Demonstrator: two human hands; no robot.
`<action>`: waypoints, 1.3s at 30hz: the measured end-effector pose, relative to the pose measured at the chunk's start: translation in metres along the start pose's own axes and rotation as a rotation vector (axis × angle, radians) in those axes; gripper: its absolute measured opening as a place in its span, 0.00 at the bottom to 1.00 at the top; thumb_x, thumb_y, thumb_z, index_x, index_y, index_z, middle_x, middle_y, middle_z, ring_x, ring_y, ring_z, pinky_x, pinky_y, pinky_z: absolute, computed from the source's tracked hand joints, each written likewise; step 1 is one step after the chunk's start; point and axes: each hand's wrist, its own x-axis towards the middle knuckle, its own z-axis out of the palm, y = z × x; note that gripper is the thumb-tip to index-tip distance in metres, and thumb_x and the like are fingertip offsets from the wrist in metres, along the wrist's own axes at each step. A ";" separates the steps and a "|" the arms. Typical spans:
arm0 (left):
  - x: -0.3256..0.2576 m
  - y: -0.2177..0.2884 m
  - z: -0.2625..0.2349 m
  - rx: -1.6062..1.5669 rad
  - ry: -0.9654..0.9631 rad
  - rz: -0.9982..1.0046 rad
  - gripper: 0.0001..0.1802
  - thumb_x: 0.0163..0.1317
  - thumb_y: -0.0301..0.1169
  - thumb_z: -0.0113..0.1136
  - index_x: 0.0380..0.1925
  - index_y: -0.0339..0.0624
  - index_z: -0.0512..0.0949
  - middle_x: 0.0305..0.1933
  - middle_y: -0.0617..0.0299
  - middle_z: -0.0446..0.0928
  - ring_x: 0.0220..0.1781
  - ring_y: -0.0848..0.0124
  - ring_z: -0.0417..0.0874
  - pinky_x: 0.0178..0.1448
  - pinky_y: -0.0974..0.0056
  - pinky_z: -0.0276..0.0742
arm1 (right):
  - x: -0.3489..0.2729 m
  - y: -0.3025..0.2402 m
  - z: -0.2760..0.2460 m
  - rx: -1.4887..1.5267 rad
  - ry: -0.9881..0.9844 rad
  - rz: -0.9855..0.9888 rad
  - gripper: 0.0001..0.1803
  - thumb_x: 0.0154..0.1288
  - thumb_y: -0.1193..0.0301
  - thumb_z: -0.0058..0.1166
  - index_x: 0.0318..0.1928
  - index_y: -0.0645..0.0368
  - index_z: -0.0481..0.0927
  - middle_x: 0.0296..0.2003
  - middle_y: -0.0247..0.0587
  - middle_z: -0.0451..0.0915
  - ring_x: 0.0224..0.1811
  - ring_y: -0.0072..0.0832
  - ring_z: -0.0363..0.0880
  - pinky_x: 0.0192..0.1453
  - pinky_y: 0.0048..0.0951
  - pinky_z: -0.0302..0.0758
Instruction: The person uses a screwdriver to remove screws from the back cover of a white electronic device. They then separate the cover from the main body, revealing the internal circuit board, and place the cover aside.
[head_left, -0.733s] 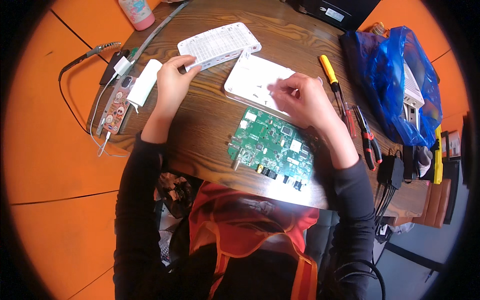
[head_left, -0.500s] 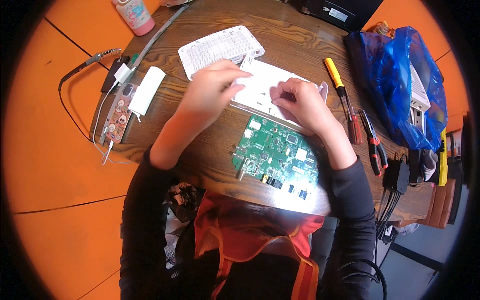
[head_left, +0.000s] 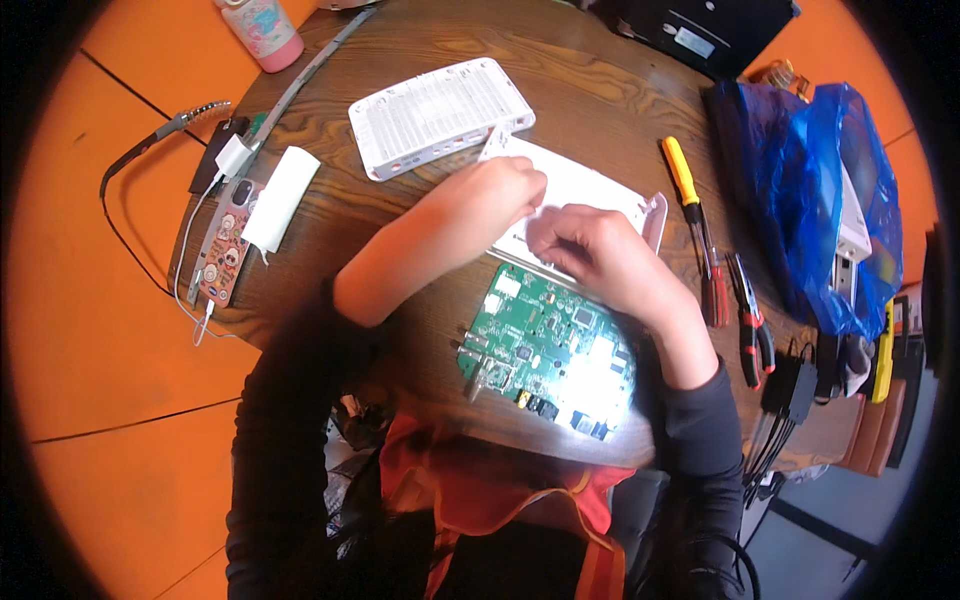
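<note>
Over a shallow white plastic casing half point(head_left: 595, 186), both of my hands work close together. My left hand point(head_left: 505, 188) has its fingers bent inward and pressed together above the casing's left part; whatever they hold, if anything, is hidden. Just to the right, my right hand point(head_left: 597, 248) is closed in a pinch over the casing's near side, and its fingertips show nothing I can name. A green circuit board point(head_left: 545, 335) with metal connectors lies on the table between my forearms. Beyond my left hand rests a white vented casing half point(head_left: 440, 112).
To the right lie a yellow-handled screwdriver point(head_left: 680, 170), a red-handled screwdriver point(head_left: 716, 298) and pliers point(head_left: 750, 325). A blue plastic bag point(head_left: 800, 200) holds white devices. On the left are a phone point(head_left: 224, 255), a white roll point(head_left: 282, 200) and a soldering iron point(head_left: 185, 118).
My left hand has moved right, close to my right hand, and its fingers have drawn together. My right hand stays in a pinch over the casing. The view has shifted slightly.
</note>
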 end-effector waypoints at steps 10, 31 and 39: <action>-0.014 -0.007 0.004 0.002 -0.062 0.195 0.07 0.56 0.27 0.53 0.24 0.35 0.71 0.29 0.51 0.71 0.36 0.55 0.75 0.41 0.59 0.71 | -0.003 -0.014 -0.002 -0.239 0.021 0.131 0.08 0.56 0.79 0.54 0.38 0.65 0.74 0.32 0.44 0.75 0.34 0.39 0.77 0.41 0.30 0.73; 0.000 0.044 -0.004 0.020 0.325 0.377 0.10 0.45 0.19 0.61 0.31 0.39 0.79 0.37 0.60 0.78 0.39 0.65 0.76 0.42 0.66 0.72 | 0.007 -0.027 0.013 1.906 0.587 0.690 0.15 0.70 0.70 0.31 0.37 0.70 0.68 0.32 0.46 0.75 0.32 0.28 0.76 0.38 0.27 0.78; -0.007 0.049 -0.003 0.078 0.485 0.335 0.23 0.46 0.19 0.63 0.46 0.44 0.77 0.46 0.58 0.76 0.47 0.61 0.76 0.49 0.61 0.70 | -0.033 0.031 -0.083 -0.258 0.782 0.633 0.15 0.55 0.84 0.40 0.41 0.67 0.78 0.31 0.43 0.80 0.34 0.27 0.77 0.43 0.27 0.73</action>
